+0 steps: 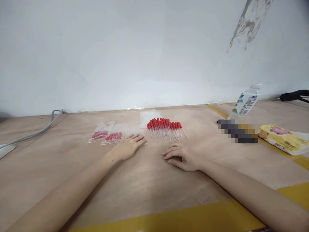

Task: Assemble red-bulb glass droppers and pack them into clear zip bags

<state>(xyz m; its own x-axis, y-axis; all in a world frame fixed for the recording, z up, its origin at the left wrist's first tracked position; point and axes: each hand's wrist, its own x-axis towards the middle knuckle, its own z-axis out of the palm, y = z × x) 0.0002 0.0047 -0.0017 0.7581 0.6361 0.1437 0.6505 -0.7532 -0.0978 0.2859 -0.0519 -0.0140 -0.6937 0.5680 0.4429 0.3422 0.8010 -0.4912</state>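
Note:
My left hand (131,146) lies flat, palm down, fingers stretched out over the edge of a clear plastic bag (144,141). My right hand (183,157) rests on the table with its fingers loosely bent and apart, nothing visible in it. Just beyond both hands lies a row of droppers (164,127) with red rubber bulbs and thin clear stems, the bulbs pointing away from me. Left of them are two clear zip bags holding several red-bulbed droppers: a nearer bag (113,137) and a farther bag (100,133). Another clear bag (149,116) lies behind the row.
At the right stands a clear bottle (247,101) with a white cap, beside a blurred dark object (238,131) and a yellow packet (285,138). A grey cable (36,133) crosses the left side. A white wall (108,58) closes off the back. Yellow tape (193,214) runs along the near edge.

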